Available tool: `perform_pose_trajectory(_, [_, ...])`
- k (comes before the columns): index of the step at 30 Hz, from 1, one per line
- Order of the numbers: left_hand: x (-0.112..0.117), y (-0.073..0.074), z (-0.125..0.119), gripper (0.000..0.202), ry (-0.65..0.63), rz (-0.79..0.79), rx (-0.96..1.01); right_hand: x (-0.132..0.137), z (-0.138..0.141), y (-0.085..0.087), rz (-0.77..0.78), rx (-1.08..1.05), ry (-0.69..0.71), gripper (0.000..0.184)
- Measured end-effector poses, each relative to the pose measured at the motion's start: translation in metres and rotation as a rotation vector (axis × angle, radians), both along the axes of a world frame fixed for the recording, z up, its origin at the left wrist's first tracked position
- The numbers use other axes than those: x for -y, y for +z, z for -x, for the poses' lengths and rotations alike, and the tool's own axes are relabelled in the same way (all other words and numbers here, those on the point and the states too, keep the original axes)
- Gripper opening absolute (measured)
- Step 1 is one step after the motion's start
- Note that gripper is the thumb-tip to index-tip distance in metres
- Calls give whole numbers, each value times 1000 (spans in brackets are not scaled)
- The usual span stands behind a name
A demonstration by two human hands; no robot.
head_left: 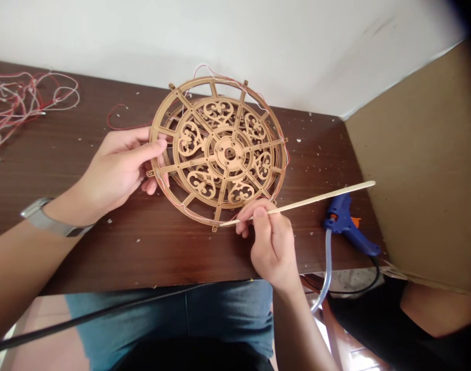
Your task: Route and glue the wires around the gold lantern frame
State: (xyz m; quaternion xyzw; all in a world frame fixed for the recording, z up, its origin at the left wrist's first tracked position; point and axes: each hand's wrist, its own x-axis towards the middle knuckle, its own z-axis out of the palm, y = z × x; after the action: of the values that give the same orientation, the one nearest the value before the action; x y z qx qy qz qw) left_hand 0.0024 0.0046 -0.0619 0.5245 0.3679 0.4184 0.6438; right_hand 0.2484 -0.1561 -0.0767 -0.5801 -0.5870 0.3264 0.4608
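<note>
My left hand (129, 162) grips the left rim of a round, gold-coloured openwork frame (229, 153), thumb in front and fingers behind. The frame is tilted up off the table, with scroll ornaments between its spokes. Thin red and white wires (189, 210) run along its outer rim. Pinched in my right hand (272, 237) is a slim wooden stick (324, 197). Its left tip touches or nearly touches the frame's lower rim, by the wires. Further parts of similar openwork show through the gaps; I cannot tell whether they belong to the same piece.
A blue glue gun (349, 224) with an orange trigger lies at the right, beside a cardboard panel (424, 165). Tangled red and white wires (22, 105) lie at the far left. White scraps dot the brown table (161, 257). Another person's arm (439, 309) is at the lower right.
</note>
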Motion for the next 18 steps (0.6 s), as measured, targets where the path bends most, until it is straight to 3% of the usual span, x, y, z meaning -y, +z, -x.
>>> perform_pose_trajectory(14, [3,8,-6,11,54,10,-86,1,0,-1,20,-128,-4,45])
perform_pose_trajectory(18, [3,8,-6,9,65,10,-95,0,0,-3,-11,-247,3,45])
